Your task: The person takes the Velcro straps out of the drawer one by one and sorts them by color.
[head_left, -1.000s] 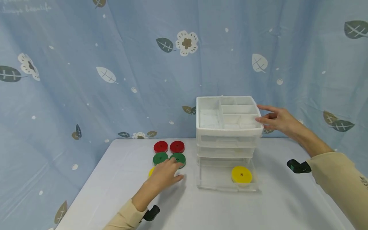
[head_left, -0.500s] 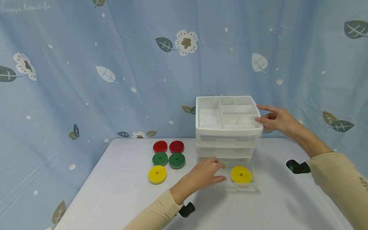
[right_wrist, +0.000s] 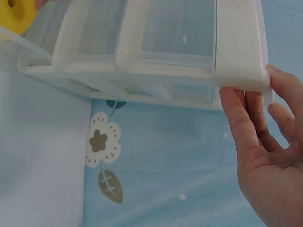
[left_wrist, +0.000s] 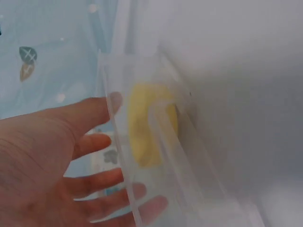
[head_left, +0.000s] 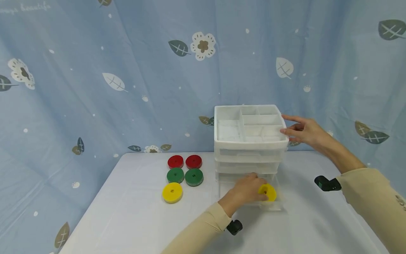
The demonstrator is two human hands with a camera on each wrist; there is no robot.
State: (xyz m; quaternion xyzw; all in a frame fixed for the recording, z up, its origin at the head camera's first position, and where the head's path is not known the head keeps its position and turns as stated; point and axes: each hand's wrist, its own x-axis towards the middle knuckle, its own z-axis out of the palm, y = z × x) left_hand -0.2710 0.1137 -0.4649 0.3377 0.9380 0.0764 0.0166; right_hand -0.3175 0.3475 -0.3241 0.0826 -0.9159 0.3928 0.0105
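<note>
A white plastic drawer unit [head_left: 250, 150] stands on the table, with its clear bottom drawer [head_left: 272, 206] pulled out. A yellow disc [head_left: 269, 192] lies in that drawer. My left hand [head_left: 247, 188] reaches into the drawer with its fingers spread, their tips at the disc. The left wrist view shows those fingers [left_wrist: 94, 142] straight, against the clear drawer wall [left_wrist: 120, 156], with the yellow disc [left_wrist: 147, 123] just beyond. My right hand [head_left: 301, 131] rests with straight fingers on the unit's top right corner [right_wrist: 239, 71]. The right wrist view shows its fingers [right_wrist: 246, 127] against that corner.
On the table [head_left: 127, 218] left of the unit lie two red discs [head_left: 175, 161], two green discs [head_left: 175, 175] and one yellow disc [head_left: 172, 192]. A blue patterned curtain [head_left: 95, 88] hangs behind. The unit's open top tray [head_left: 241, 121] has several compartments.
My left hand moved right, from the discs on the table to the open bottom drawer, and now reaches the yellow disc inside. The right hand stayed on the unit's corner.
</note>
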